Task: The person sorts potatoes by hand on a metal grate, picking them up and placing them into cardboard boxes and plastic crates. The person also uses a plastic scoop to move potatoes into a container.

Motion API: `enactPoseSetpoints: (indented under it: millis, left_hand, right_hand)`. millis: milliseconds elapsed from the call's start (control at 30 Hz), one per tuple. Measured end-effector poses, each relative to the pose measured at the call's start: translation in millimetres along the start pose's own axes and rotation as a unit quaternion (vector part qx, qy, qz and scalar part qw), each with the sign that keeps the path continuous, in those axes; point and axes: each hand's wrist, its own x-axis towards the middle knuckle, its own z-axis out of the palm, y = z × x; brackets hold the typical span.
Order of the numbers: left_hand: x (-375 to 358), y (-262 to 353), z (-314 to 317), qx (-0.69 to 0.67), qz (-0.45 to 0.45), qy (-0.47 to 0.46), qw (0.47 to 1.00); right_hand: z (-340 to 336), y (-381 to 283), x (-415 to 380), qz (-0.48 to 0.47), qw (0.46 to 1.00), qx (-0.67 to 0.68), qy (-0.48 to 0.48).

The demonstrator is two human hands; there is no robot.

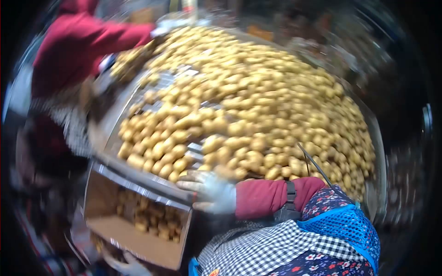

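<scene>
My right hand (214, 191), in a white glove and maroon sleeve, reaches left across the near rim of a metal sorting table (152, 179). Its fingers are stretched out beside the potatoes (258, 158) nearest the edge. Below it stands an open cardboard box (138, 246), tilted in this view, with several potatoes (156, 221) inside. My left hand (126, 266), also gloved and blurred, is low at the bottom left, by the outer side of the box. Its fingers look apart, and nothing shows in them.
A person in a maroon top (69, 55) leans over the table's far left with gloved hands at the potatoes. Potatoes cover most of the table, with patches of bare metal showing. A thin dark rod (315, 165) slants up near my right arm. The background is blurred.
</scene>
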Motion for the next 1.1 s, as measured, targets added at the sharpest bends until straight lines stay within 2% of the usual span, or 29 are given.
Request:
enactPoseSetpoints:
  millis: [33,67,100,133,167,200,267,300,333,400,467,533,600,667,733,800,867,933,1100]
  left_hand:
    - [3,57,44,-0.305,0.001,-0.038,0.952]
    - [20,178,42,-0.218,0.105,-0.165,0.956]
    - [8,238,58,-0.38,0.115,-0.154,0.905]
    - [4,286,62,-0.358,0.255,-0.205,0.875]
    - [-1,333,65,-0.349,0.398,-0.258,0.808]
    - [-5,381,68,-0.351,0.51,-0.314,0.72]
    - [-66,418,109,-0.359,0.613,-0.401,0.578]
    - [-98,428,119,-0.363,0.675,-0.316,0.559]
    - [-111,441,121,-0.337,0.719,-0.335,0.507]
    - [-133,457,125,-0.345,0.697,-0.418,0.469]
    - [-133,463,139,-0.341,0.695,-0.443,0.453]
    - [-127,464,150,-0.335,0.69,-0.467,0.439]
    - [-108,465,159,-0.336,0.695,-0.455,0.445]
    - [-94,463,165,-0.345,0.683,-0.463,0.448]
    - [-74,461,173,-0.33,0.68,-0.464,0.463]
    - [-53,456,180,-0.305,0.676,-0.461,0.488]
    - [-31,448,190,-0.303,0.666,-0.484,0.479]
    - [-11,440,201,-0.304,0.663,-0.485,0.482]
    - [25,431,207,-0.257,0.682,-0.47,0.498]
  right_hand:
    - [-7,14,-17,0.041,0.999,-0.027,0.02]
    - [-25,25,-33,0.106,0.993,-0.037,0.031]
    - [-24,38,-51,0.114,0.986,-0.086,0.083]
    - [-41,43,-78,0.146,0.973,-0.116,0.133]
    - [-60,47,-104,0.179,0.957,-0.141,0.181]
    - [-77,44,-135,0.23,0.933,-0.153,0.23]
    - [-96,45,-203,0.309,0.885,-0.24,0.252]
    - [-102,41,-234,0.358,0.854,-0.287,0.243]
    - [-104,34,-263,0.404,0.82,-0.334,0.229]
    - [-103,22,-303,0.445,0.808,-0.285,0.259]
    - [-87,22,-303,0.463,0.791,-0.348,0.197]
    - [-81,32,-282,0.448,0.781,-0.362,0.242]
    - [-83,38,-262,0.429,0.8,-0.351,0.229]
    - [-76,58,-246,0.396,0.827,-0.273,0.292]
    - [-73,65,-217,0.357,0.835,-0.257,0.33]
    - [-68,74,-193,0.356,0.848,-0.215,0.329]
    - [-68,85,-163,0.336,0.855,-0.208,0.336]
    - [-71,94,-133,0.368,0.847,-0.218,0.315]
    - [-73,120,-83,0.336,0.868,-0.201,0.305]
